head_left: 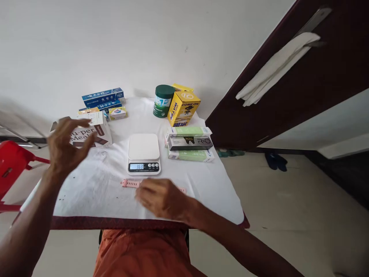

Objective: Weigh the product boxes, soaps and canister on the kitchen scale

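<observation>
Head view: the right hand (161, 202) lies over the middle of a thin pink strap (130, 183), near the front edge of the cloth-covered surface (95, 192). Whether it grips the strap cannot be told. The left hand (67, 144) hovers open with fingers spread, above bare cloth left of a flat white scale (143, 152).

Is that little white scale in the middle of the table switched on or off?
On. The scale has a display that glows pale blue and shows dark digits, while its white platform is bare.

A white scale (143, 154) sits in the middle of the worktop (95, 184). At one o'clock from it stand a green can (163, 100) and a yellow box (184, 108). Blue boxes (103, 98) lie at eleven o'clock.
</observation>
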{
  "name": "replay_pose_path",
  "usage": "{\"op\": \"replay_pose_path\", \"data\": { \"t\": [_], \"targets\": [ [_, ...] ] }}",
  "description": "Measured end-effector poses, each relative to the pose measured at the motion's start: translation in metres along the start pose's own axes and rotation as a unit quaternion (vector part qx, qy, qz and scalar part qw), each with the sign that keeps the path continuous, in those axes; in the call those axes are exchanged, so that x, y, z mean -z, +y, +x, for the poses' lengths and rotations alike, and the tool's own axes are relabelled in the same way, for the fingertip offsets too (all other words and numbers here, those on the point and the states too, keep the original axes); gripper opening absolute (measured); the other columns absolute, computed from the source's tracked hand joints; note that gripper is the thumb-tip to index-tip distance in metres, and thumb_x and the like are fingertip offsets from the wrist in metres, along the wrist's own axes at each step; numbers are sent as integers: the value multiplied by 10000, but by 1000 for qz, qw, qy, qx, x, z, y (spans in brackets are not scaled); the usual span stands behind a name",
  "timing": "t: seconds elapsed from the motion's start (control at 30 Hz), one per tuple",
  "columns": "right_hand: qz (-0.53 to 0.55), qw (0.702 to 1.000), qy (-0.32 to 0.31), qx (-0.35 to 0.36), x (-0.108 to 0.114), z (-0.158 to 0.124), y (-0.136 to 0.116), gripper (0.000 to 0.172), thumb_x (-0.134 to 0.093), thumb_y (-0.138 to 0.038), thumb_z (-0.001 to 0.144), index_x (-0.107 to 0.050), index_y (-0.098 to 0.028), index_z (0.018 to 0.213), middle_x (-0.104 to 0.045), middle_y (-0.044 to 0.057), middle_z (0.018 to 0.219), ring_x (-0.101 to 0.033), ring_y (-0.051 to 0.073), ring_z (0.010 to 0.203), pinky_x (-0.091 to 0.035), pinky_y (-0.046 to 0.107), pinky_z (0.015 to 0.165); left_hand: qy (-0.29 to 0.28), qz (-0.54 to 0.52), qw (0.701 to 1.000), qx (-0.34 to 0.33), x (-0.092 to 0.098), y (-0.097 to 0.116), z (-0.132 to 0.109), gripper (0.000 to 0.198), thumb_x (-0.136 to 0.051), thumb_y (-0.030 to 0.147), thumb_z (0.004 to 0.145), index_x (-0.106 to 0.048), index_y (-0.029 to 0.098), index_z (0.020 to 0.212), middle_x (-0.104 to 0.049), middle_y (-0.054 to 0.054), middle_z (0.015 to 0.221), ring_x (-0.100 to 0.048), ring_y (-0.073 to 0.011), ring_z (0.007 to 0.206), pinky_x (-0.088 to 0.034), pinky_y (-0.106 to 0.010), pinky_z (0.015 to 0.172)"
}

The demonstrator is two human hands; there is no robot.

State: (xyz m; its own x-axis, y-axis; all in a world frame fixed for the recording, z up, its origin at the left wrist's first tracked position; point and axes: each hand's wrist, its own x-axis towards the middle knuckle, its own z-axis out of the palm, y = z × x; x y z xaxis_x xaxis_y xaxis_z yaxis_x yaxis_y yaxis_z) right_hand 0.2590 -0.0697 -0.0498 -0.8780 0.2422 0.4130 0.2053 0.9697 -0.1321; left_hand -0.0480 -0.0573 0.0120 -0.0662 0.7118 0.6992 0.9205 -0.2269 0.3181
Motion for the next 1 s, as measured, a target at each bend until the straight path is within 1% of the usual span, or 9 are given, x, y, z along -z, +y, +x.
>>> {"op": "replay_pose_path", "data": {
  "t": [0.1,0.2,0.3,0.43,0.53,0.63,0.7,0.87,1.0],
  "targets": [
    [-26,985,84,-150,48,-6,42,233,-476,-248,1067,-693,-197,998,-714,66,964,-662,170,871,-567,309,783,-80,-110,990,-25,-28,21,-27,213,-616,416,979,-703,241,1062,-756,-32,997,-695,-210,906,-596,-391,863],
    [-117,949,111,-270,83,-24,91,186,-561,-352,1023,-693,-225,1056,-706,93,1035,-674,247,974,-576,402,847,-128,-150,980,22,-54,19,-46,309,-528,444,1023,-691,217,1155,-741,-76,1115,-687,-222,953,-602,-385,850],
    [-153,930,52,-331,92,-50,126,312,-623,-469,966,-685,-222,1146,-699,113,1085,-660,303,1053,-564,463,902,-103,-161,980,58,-73,5,-59,351,-490,448,1041,-677,202,1208,-717,-105,1182,-672,-242,1037,-594,-392,885],
    [-141,911,21,-388,84,-65,156,592,-634,-555,937,-585,-181,1394,-648,179,1330,-611,355,1228,-532,531,1000,-89,-171,980,58,-86,-9,-69,350,-478,432,1048,-669,188,1210,-704,-114,1160,-661,-241,1044,-578,-404,930],
    [-103,913,-61,-389,78,-52,178,634,-639,-531,932,-556,-176,1450,-608,188,1453,-558,369,1349,-486,563,1081,-97,-171,978,66,-90,-13,-74,358,-458,437,1052,-660,187,1209,-695,-117,1158,-655,-238,1041,-574,-408,938],
    [-54,914,-143,-376,76,-36,198,497,-604,-423,950,-616,-188,1387,-651,148,1433,-605,321,1318,-477,519,1110,-100,-172,977,73,-89,-14,-76,348,-460,432,1052,-658,191,1207,-693,-113,1153,-652,-239,1040,-574,-405,931],
    [-42,920,-158,-355,76,-31,207,409,-591,-387,951,-662,-204,1310,-693,122,1375,-651,295,1251,-503,478,1082,-101,-175,977,72,-88,-14,-78,348,-464,431,1050,-660,186,1199,-692,-114,1144,-650,-244,1042,-572,-407,932],
    [-89,942,-105,-307,82,-27,211,350,-544,-406,986,-666,-201,1242,-722,145,1270,-677,315,1178,-539,481,1019,-124,-177,973,86,-89,-15,-80,364,-454,455,1043,-660,196,1195,-687,-116,1150,-644,-257,1049,-566,-424,944],
    [-160,955,-26,-247,86,3,189,391,-490,-435,1030,-628,-170,1282,-691,190,1242,-645,354,1179,-520,511,1019,-128,-177,972,90,-91,-15,-79,384,-430,473,1047,-664,203,1190,-679,-118,1133,-637,-262,1065,-557,-424,949]
  ]
}}
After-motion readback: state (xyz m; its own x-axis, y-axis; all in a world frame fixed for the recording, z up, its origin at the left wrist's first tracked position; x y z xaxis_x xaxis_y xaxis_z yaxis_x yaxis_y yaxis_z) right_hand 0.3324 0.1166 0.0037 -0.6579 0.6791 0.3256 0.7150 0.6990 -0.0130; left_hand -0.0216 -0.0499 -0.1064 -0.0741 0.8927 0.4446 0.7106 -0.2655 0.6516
